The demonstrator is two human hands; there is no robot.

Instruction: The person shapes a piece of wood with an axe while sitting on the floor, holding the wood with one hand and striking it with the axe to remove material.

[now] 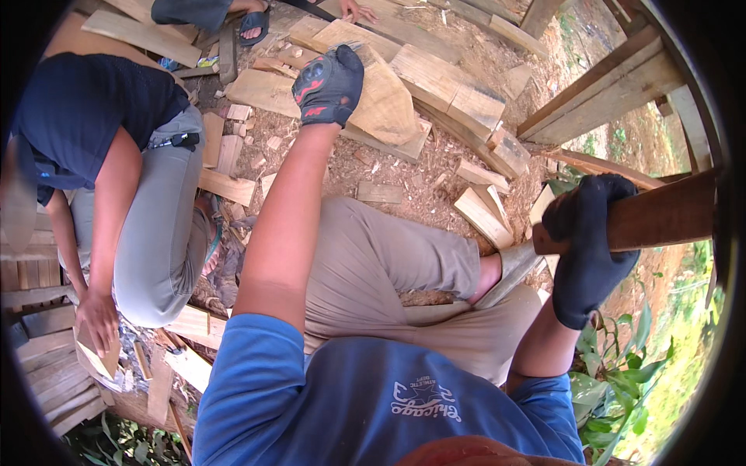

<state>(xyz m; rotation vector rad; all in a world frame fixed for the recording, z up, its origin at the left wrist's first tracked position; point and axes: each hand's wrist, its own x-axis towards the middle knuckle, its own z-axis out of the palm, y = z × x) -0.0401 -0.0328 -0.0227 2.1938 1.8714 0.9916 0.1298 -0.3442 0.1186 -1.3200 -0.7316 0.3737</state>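
Observation:
My left hand, in a black glove with red marks, is closed in a fist over a thick pale wood block with an angled end. What its fingers hold, if anything, is hidden. Off to the right, my right hand, in a black glove, wraps round a dark brown wooden bar. One end of the bar sticks out past the glove, and the rest runs off toward the right rim. Beside the pale block lie squared timbers.
At left a person in a dark shirt bends down, a hand on a small wood block. Another person's sandalled foot shows at the top. Offcuts and chips litter the ground. A plank frame stands right, above green plants.

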